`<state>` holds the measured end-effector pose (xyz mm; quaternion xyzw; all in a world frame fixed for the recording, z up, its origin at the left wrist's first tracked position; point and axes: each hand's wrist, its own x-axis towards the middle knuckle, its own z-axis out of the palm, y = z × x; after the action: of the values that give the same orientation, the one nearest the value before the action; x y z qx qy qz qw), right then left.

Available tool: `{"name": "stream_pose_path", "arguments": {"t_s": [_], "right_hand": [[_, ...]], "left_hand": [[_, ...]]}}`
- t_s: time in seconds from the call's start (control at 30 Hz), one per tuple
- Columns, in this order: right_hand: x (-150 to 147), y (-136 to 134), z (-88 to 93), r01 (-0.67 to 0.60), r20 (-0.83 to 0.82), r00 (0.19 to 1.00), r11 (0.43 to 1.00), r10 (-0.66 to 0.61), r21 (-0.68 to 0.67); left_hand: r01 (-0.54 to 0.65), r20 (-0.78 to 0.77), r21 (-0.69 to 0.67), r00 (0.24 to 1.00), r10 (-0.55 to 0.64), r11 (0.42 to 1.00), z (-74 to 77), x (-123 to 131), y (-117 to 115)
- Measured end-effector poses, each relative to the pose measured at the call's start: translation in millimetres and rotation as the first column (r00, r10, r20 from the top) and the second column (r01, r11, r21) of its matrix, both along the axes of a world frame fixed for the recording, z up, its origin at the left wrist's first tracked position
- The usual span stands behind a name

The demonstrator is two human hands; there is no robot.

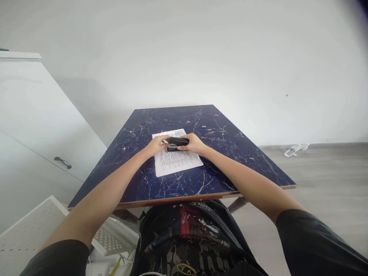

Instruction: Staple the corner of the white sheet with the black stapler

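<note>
over the desk (pixel 161 119), arms (pixel 115 189) outstretched, left hand (pixel 158 145) and right hand (pixel 195 144) grip a stapler (pixel 178 141). the printed paper (pixel 176 168) is illegible.

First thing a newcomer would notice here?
Probably the dark blue marble-patterned table in mid-view, against the pale wall. Then the white printed paper on it, with a black stapler over it, the left hand and right hand at its two ends. Beyond the right hand, a small grey block lies alone on the tabletop.
</note>
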<state>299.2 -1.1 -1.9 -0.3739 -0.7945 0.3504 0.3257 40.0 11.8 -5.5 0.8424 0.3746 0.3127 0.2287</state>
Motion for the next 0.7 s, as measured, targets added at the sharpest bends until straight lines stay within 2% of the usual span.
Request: {"name": "stream_pose_path", "arguments": {"t_s": [0.1, 0.23, 0.3, 0.4, 0.5, 0.6, 0.7], "right_hand": [[-2.2, -0.5, 2.1, 0.013, 0.048, 0.999, 0.997, -0.017, 0.074], [1.2, -4.3, 13.8, -0.067, 0.327, 0.945, 0.984, 0.009, 0.167], [5.4, -8.9, 20.2, -0.058, 0.431, 0.902, 0.982, -0.026, 0.18], [20.3, -17.6, 26.0, -0.002, 0.502, 0.86, 0.983, -0.092, 0.184], [51.2, -29.0, 25.9, 0.076, 0.526, 0.834, 0.979, -0.167, 0.19], [95.0, -42.2, 21.8, 0.143, 0.538, 0.815, 0.974, -0.215, 0.174], [138.9, -46.7, 17.9, 0.177, 0.52, 0.826, 0.976, -0.219, 0.129]], "left_hand": [[-0.035, -0.003, 0.022, 0.999, 0.035, 0.999, 3.7, -5.5, 3.8], [-0.145, -0.015, 0.052, 0.989, 0.146, 0.988, 6.8, -15.5, 7.5], [-0.211, 0.008, 0.037, 0.977, 0.211, 0.977, 4.4, -20.0, 7.8], [-0.217, -0.005, 0.025, 0.976, 0.218, 0.976, -1.1, -23.2, 7.1], [-0.203, -0.019, 0.047, 0.979, 0.204, 0.978, -4.5, -19.1, 5.5], [-0.179, -0.021, 0.042, 0.983, 0.18, 0.983, -5.5, -11.1, 3.2], [-0.139, -0.039, 0.018, 0.989, 0.14, 0.99, -4.9, -6.8, 1.2]]}}
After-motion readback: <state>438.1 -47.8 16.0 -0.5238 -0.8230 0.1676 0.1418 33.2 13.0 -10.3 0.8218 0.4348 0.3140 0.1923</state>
